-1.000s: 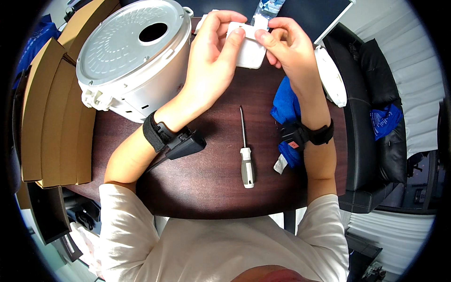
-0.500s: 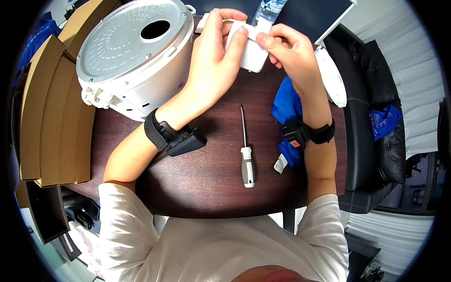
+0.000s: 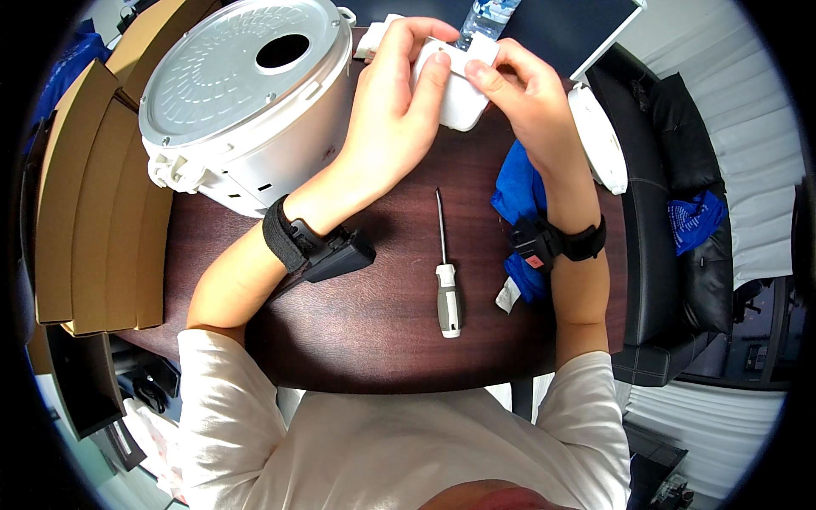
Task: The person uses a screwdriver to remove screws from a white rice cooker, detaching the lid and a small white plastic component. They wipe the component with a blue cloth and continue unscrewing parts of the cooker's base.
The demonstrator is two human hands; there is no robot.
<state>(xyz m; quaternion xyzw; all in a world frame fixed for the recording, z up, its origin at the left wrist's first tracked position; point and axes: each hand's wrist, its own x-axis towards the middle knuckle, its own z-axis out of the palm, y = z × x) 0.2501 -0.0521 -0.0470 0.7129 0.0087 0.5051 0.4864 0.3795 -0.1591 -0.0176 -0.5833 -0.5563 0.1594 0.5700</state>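
Observation:
At the far side of the table my left hand [image 3: 391, 110] grips a white plastic piece with rounded corners [image 3: 461, 104], thumb on its near face. From the other side my right hand [image 3: 535, 98] is closed on a small white squarish part [image 3: 483, 48] at the piece's upper right corner. Whether that part is joined to the larger piece I cannot tell. A screwdriver with a grey and white handle [image 3: 448, 302] lies on the table between my forearms, its tip pointing away from me.
A white round appliance body with a silver vented plate [image 3: 204, 76] stands at the left, beside cardboard [image 3: 102, 212]. Beyond my hands is a clear bottle [image 3: 489, 17]. Blue cloth [image 3: 517, 187] and a curved white part [image 3: 597, 136] lie right. A black sofa [image 3: 646, 221] stands past the table.
The white piece has tilted slightly in my hands and shifted a little to the right. The small white part now stands higher at its corner. The screwdriver stays where it was.

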